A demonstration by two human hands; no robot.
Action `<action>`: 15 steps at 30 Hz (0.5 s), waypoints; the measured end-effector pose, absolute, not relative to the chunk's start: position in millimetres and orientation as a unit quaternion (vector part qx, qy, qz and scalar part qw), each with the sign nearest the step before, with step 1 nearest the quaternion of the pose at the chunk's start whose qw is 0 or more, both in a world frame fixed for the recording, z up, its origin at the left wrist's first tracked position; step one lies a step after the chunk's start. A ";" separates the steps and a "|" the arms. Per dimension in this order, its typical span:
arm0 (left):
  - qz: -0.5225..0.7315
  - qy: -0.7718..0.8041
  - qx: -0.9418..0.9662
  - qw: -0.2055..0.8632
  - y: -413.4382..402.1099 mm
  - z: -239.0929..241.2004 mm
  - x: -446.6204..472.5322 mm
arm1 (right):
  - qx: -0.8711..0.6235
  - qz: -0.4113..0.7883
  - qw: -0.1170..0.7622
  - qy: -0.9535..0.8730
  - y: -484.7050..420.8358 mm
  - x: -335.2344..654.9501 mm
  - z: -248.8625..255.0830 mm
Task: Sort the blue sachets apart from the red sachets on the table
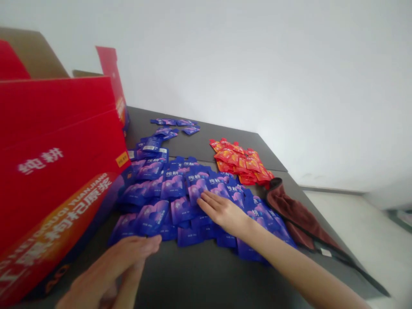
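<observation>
Several blue-purple sachets (167, 189) lie spread in a loose heap across the dark table (199, 274). My right hand (222, 210) rests flat on the heap, fingers together and pointing left, holding nothing. My left hand (112, 266) hovers low at the near left, fingers extended with the tips close to the nearest blue sachets (141, 223); nothing is gripped in it. A smaller pile of orange-red sachets (241, 163) lies further back to the right.
A large open red carton (54, 171) with white lettering stands at the left, touching the blue heap. A few blue sachets (177, 124) lie at the far edge. A dark brown cloth (296, 219) lies at the right, near the table's edge. White wall behind.
</observation>
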State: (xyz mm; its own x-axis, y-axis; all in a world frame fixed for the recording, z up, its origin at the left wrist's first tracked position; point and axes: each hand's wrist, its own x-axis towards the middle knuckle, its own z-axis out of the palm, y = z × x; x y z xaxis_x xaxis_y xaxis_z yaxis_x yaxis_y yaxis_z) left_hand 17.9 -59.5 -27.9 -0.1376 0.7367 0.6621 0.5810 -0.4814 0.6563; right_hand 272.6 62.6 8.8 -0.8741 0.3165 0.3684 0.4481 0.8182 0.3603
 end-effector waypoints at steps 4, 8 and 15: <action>0.580 0.493 0.645 0.066 -60.0 -22.6 30.9 | -0.256 -0.113 0.195 -0.940 61.7 272.7 14.1; 0.573 0.490 0.654 0.066 -61.6 -24.3 31.6 | -0.335 -0.036 0.276 -0.900 74.9 270.4 43.3; 0.575 0.462 0.672 0.064 -58.5 -29.1 31.6 | -0.474 0.087 0.042 -0.875 120.9 231.3 26.8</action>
